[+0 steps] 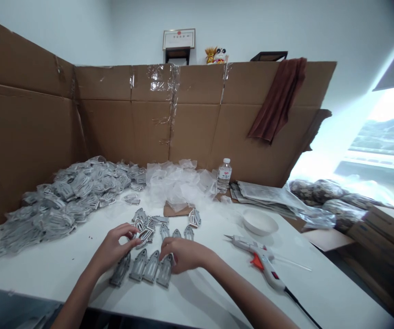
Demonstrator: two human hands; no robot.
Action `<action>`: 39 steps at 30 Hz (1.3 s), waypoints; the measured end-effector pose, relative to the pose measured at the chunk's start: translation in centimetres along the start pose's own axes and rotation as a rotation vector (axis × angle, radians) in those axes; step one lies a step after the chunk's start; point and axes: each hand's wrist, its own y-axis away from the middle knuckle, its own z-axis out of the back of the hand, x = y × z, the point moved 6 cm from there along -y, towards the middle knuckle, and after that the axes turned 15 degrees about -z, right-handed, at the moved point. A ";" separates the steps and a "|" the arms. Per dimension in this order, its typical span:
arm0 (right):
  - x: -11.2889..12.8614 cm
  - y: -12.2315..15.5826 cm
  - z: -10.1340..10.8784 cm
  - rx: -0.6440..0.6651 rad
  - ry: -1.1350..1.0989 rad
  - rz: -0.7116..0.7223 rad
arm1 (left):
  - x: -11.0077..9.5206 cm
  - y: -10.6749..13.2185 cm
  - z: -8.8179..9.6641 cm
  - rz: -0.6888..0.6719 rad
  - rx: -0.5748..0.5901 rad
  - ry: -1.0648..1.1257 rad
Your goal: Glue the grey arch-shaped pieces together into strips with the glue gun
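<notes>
The left hand is raised on its wrist with the palm turned inward. Its fingers are bunched, the thumb meeting the fingertips in a pinch. The right hand lies low and palm-down, knuckles up. Its fingers curl leftward, just right of and below the left fingers. Both bare forearms angle in from below and converge.

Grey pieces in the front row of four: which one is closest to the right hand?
The rightmost piece: its pointed top lies at the fingertips of the right hand, while the other three lie farther left, clear of it.
</notes>
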 end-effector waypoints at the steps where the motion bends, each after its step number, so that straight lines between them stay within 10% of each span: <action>1: -0.2 0.1 0.4 -0.027 -0.004 -0.023 | 0.2 0.4 0.5 0.042 -0.008 -0.030; 13: -5.2 0.1 2.1 -0.193 0.071 -0.458 | 4.6 3.7 0.8 0.454 0.113 -0.361; 39: -7.4 -0.1 2.2 -0.160 0.034 -0.422 | 2.4 2.8 -2.3 0.300 0.173 -0.091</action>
